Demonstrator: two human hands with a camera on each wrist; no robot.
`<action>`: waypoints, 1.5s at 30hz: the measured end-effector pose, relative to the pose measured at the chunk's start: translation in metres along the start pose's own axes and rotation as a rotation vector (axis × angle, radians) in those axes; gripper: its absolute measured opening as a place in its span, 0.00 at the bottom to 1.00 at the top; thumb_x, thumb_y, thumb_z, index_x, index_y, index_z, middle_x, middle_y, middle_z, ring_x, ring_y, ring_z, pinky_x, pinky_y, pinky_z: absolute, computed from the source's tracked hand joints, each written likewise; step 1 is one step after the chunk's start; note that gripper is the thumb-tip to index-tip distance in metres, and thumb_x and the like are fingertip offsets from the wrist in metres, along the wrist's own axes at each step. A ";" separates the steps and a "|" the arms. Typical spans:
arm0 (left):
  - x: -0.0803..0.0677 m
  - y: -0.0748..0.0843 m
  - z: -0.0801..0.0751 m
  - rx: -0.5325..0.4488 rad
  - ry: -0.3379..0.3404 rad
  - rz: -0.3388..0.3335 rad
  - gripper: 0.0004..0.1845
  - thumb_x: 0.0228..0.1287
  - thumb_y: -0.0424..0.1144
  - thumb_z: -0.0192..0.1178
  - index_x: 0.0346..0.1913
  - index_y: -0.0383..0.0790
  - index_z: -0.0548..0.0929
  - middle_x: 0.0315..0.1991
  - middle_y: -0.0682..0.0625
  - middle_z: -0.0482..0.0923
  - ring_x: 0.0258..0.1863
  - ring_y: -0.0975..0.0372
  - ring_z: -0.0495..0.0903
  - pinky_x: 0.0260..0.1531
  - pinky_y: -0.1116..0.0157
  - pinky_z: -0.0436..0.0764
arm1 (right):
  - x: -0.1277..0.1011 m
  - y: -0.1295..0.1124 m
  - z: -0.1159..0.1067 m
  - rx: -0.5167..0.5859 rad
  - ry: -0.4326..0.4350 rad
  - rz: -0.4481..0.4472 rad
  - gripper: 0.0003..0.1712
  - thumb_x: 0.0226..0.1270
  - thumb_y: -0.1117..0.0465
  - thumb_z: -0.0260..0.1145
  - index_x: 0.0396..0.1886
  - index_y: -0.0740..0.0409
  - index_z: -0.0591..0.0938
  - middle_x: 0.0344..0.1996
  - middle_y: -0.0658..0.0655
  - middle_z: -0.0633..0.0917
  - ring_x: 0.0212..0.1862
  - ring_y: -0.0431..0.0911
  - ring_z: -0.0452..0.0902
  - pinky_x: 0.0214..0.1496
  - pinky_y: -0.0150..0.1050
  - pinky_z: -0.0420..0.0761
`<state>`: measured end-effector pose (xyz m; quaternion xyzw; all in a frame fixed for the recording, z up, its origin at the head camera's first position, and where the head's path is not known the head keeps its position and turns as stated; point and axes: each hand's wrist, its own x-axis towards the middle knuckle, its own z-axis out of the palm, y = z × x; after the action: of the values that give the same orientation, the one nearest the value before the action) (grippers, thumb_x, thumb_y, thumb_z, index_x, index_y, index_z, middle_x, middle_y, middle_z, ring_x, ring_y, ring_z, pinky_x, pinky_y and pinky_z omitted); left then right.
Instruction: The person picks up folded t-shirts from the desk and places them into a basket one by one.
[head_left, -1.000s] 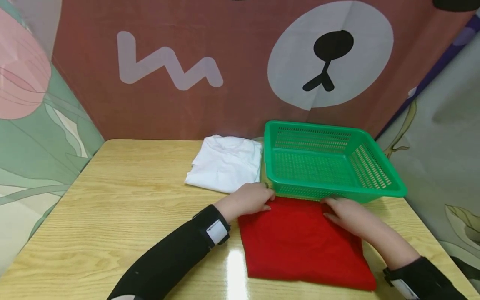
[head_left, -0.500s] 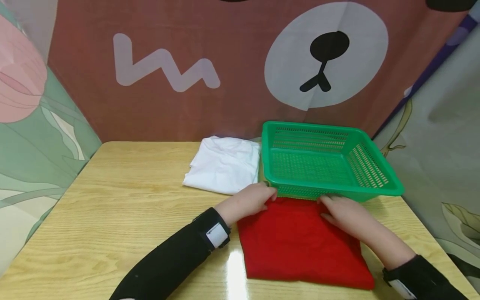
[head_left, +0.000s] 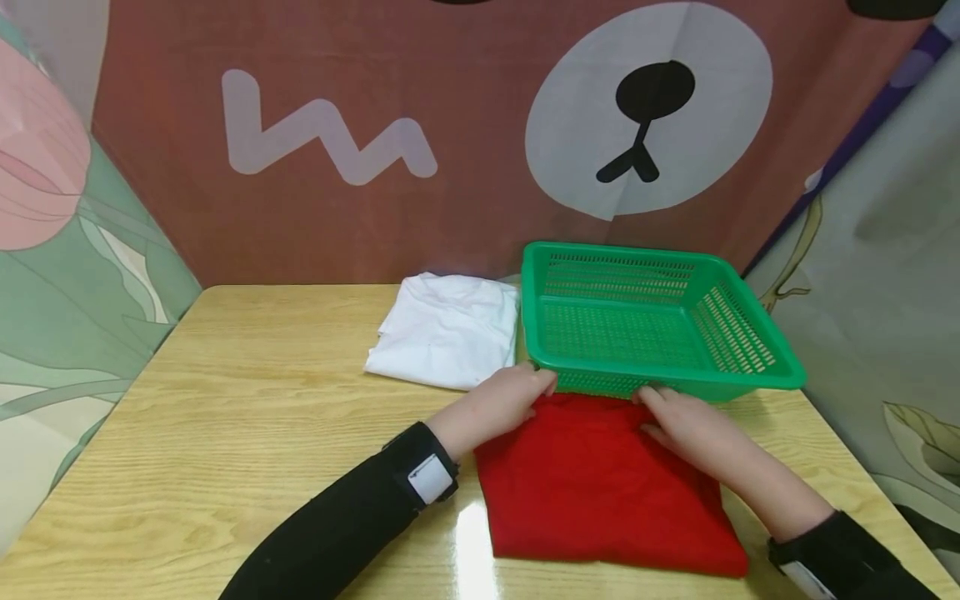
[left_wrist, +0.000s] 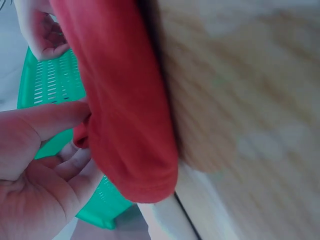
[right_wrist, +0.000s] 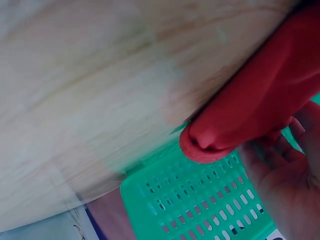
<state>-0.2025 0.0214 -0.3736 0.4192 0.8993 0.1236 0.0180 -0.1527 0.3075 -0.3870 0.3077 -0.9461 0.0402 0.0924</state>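
Note:
A folded red garment (head_left: 600,492) lies flat on the table, its far edge against the front of a green basket (head_left: 645,321). My left hand (head_left: 506,400) is at its far left corner. In the left wrist view, thumb and fingers of that hand (left_wrist: 45,170) pinch a small fold of the red garment (left_wrist: 125,115). At the far edge further right is my right hand (head_left: 690,421). The right wrist view has the right hand (right_wrist: 295,185) pinching the garment's edge (right_wrist: 250,110), its fingertips partly hidden by the cloth.
A folded white garment (head_left: 450,329) lies left of the basket, near the table's back edge. The wooden table (head_left: 225,417) stretches left. Behind it hangs a brown printed cloth (head_left: 337,225), with a patterned grey cloth (head_left: 885,317) along the right side.
The head view has shifted slightly. Both hands keep their places at the red garment's far edge, and the garment, basket and white garment lie as before.

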 end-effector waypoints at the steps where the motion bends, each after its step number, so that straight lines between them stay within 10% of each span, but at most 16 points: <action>1: -0.001 0.001 -0.001 -0.005 0.006 -0.001 0.13 0.60 0.32 0.68 0.44 0.44 0.75 0.34 0.51 0.75 0.38 0.61 0.76 0.33 0.72 0.72 | 0.000 0.000 -0.001 0.002 0.000 0.005 0.17 0.55 0.67 0.75 0.42 0.60 0.77 0.31 0.52 0.79 0.33 0.49 0.79 0.32 0.44 0.79; 20: -0.017 0.015 -0.013 -0.043 0.110 0.031 0.09 0.61 0.30 0.66 0.43 0.42 0.81 0.35 0.53 0.81 0.35 0.63 0.78 0.38 0.72 0.76 | -0.012 0.004 -0.012 0.064 0.193 -0.140 0.22 0.42 0.75 0.76 0.31 0.52 0.75 0.30 0.46 0.72 0.29 0.39 0.70 0.26 0.35 0.75; 45: -0.025 0.018 -0.031 -0.049 0.166 0.014 0.07 0.63 0.37 0.67 0.42 0.42 0.86 0.37 0.54 0.84 0.36 0.63 0.80 0.40 0.71 0.77 | -0.020 0.002 -0.034 0.155 0.227 -0.076 0.19 0.36 0.74 0.80 0.27 0.49 0.86 0.30 0.43 0.82 0.32 0.41 0.80 0.31 0.35 0.81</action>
<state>-0.1766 0.0069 -0.3413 0.4132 0.8914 0.1800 -0.0473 -0.1327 0.3255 -0.3576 0.3430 -0.9113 0.1442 0.1762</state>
